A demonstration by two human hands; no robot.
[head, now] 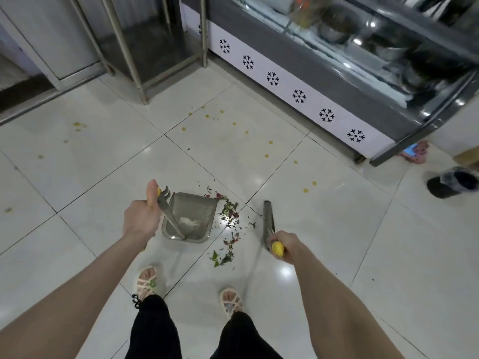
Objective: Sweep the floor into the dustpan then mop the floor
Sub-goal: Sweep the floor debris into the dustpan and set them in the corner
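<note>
White tiled floor (324, 255) w/ green leaf scraps (229, 212); left hand (141, 216) grips grey long-handled dustpan (190, 216), right hand (283, 246) clenches grey yellow-tipped broom (267, 218).

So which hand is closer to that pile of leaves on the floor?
Right. The right hand grips the broom just right of the leaf pile; the left hand sits beyond the dustpan.

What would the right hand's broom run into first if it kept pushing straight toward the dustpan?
Most likely the scattered leaf debris lying between the broom head, held by the right hand, and the open mouth of the dustpan. The dustpan, steadied by the left hand, would come after that.
</note>
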